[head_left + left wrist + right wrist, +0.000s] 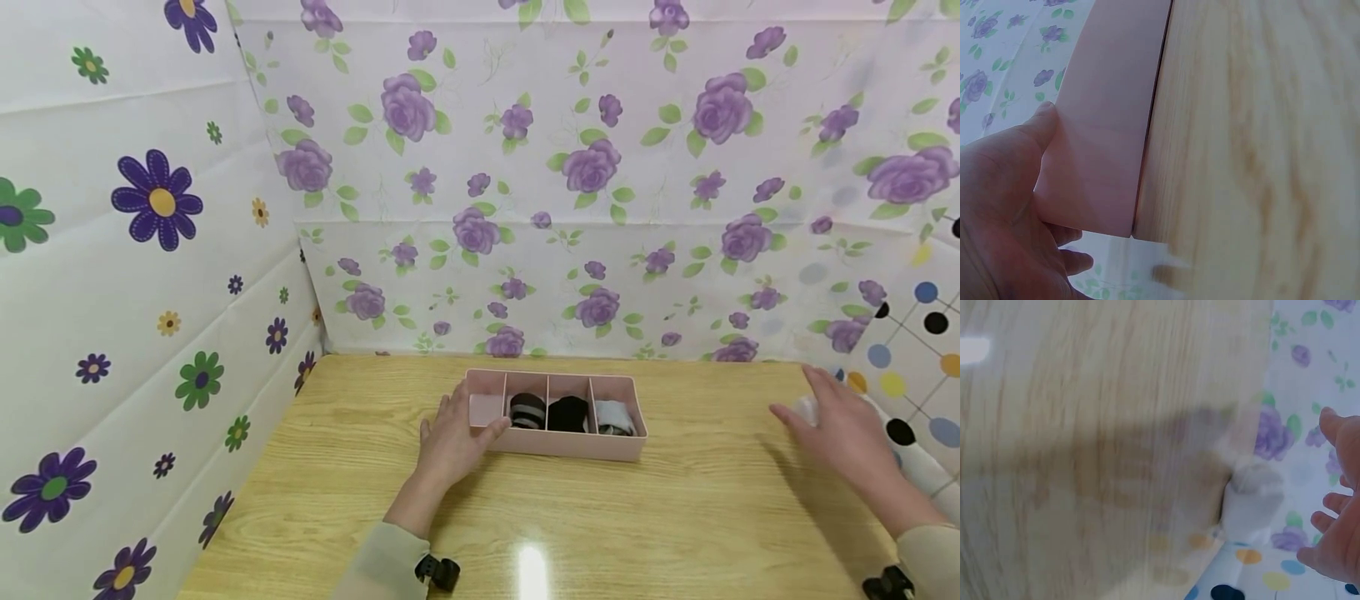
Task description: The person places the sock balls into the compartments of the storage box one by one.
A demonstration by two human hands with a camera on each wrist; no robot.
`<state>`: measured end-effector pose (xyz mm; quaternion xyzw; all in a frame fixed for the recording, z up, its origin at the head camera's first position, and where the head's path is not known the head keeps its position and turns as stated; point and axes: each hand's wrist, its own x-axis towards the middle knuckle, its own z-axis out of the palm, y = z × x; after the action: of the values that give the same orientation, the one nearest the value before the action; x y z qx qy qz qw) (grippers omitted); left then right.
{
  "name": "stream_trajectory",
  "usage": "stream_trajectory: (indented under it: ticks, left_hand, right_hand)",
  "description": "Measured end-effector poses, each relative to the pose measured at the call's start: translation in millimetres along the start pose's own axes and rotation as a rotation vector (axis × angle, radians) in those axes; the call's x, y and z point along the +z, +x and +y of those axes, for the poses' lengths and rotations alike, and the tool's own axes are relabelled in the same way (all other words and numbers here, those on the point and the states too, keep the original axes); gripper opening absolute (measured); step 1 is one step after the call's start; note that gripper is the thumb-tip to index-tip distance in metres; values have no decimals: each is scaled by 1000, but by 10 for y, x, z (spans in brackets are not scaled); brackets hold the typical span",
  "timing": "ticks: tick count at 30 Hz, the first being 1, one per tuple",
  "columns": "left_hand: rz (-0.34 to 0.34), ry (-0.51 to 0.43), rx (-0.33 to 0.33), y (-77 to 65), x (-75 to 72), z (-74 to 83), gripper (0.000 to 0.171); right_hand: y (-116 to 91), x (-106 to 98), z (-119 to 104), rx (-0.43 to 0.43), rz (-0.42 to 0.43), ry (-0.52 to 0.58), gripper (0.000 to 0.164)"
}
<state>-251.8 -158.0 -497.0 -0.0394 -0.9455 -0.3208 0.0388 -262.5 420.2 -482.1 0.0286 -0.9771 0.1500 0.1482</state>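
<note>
A pink divided storage box (562, 446) lies lengthwise on the table. My left hand (453, 437) holds its left end, the thumb over the front rim and the fingers along the end wall. Bare floor shows in the leftmost compartment. To the right, one per compartment, sit a dark striped rolled cloth (527, 411), a black one (568, 414) and a light grey one (615, 417), sock-like in look. Over the table's right side my right hand (847, 433) hovers, fingers spread and holding nothing. Close by stands a white rolled bundle (1250, 503), mostly behind the hand in the head view.
A wooden table (360, 517) carries everything. Flowered sheeting (480, 167) rises along its back edge, and another flowered sheet (150, 333) bounds the left. On the right, a dotted sheet (922, 367) borders the tabletop near the right hand.
</note>
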Motion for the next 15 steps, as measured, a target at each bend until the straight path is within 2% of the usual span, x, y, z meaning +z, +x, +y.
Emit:
stream_trajectory:
  ticks: [6, 15]
  left_hand:
    - [4, -5, 4, 3, 12, -11, 110]
    - [7, 0, 15, -1, 10, -8, 112]
  right_hand:
    - [-31, 31, 215, 120, -32, -54, 107]
    - [-64, 65, 474, 162, -67, -34, 109]
